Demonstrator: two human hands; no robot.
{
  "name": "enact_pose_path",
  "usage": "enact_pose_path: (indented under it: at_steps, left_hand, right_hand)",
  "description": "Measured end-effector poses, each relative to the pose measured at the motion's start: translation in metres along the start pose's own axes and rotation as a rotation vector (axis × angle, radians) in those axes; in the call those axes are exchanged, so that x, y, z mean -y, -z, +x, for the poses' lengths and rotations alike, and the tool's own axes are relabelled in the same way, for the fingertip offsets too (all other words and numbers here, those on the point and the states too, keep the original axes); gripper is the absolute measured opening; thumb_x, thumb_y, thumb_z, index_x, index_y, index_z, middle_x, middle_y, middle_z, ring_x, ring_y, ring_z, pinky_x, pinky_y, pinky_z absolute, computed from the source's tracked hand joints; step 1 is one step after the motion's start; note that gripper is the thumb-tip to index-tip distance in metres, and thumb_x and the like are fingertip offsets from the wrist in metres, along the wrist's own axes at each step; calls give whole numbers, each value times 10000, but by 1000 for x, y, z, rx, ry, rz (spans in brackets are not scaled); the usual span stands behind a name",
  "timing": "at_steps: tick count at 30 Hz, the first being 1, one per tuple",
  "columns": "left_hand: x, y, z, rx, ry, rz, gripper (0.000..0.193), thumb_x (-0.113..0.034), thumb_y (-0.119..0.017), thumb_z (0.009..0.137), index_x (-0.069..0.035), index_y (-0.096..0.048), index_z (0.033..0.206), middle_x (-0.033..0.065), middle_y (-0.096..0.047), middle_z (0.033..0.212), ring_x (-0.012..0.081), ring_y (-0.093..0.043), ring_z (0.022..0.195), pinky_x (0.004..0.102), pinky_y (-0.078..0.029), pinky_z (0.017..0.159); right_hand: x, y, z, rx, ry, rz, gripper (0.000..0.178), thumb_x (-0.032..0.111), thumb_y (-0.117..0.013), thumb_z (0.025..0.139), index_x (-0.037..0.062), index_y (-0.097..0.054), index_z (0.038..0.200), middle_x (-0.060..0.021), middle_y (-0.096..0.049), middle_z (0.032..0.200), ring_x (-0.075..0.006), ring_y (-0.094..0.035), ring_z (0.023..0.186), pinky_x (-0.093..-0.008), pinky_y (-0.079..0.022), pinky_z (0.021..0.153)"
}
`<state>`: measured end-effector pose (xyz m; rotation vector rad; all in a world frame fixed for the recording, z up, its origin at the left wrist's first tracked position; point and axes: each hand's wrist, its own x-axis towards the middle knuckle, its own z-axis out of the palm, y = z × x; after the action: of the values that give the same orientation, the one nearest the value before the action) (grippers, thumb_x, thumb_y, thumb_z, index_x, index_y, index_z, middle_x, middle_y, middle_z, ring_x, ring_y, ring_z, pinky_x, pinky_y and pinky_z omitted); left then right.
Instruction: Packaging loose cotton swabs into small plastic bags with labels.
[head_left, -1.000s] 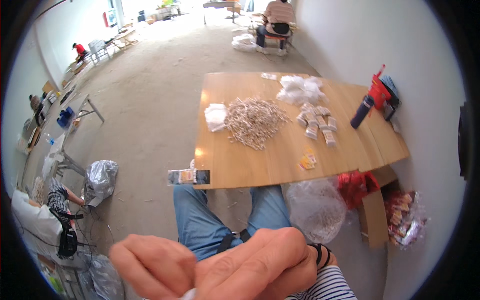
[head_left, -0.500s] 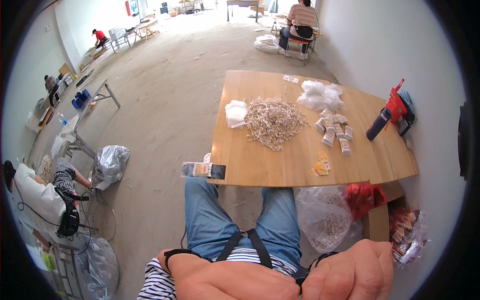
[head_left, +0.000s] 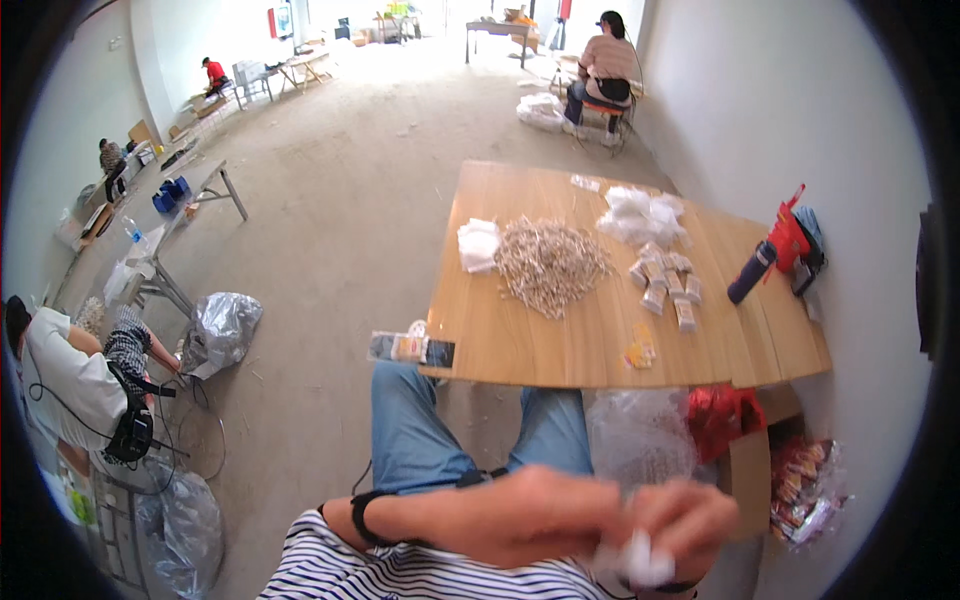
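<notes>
My left hand [head_left: 570, 508] reaches across my striped shirt from the left, a black band on its wrist, and meets my right hand [head_left: 690, 515]. Both are smeared by motion, and the left fingers cannot be made out. Curled fingers of the right hand close on a small white thing [head_left: 648, 566], too blurred to name. Beyond my knees, a wooden table [head_left: 540, 350] bears a heap of cotton swabs [head_left: 552, 265]. Filled small packs [head_left: 665, 280] lie right of the heap, and yellow cards [head_left: 640, 348] nearer me.
White pouches [head_left: 478, 245] and clear bags [head_left: 642, 215] flank the heap. A dark bottle [head_left: 752, 272] stands by the right wall. A strip with a pack [head_left: 410, 348] overhangs the table's left corner. Bags and a carton [head_left: 748, 485] sit below right. Several people work around the room.
Both hands have shifted, my left forearm rising across my lap and the right hand moving left and turning. A white thing now shows between them. The view has tilted slightly.
</notes>
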<state>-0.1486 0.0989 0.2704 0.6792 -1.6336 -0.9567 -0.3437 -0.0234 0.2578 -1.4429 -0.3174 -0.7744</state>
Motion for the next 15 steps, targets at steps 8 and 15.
enact_pose_path:
  at_steps: [8,15]
  left_hand:
    - [83,-4,52,-170,179,138,208,-1,-736,792,-8,-626,969,12,-617,763,79,-589,711,254,-492,646]
    - [181,-29,23,213,416,486,191,-102,-735,747,-21,-637,891,147,-676,797,353,-653,738,411,-507,667]
  right_hand:
    - [3,16,-29,-662,-388,-553,338,7,-756,730,33,-633,1044,-47,-654,916,-87,-557,725,-225,-445,616]
    - [-10,41,-118,-786,-879,-318,294,-30,-676,772,35,-656,1058,7,-643,810,-26,-489,586,-176,-356,482]
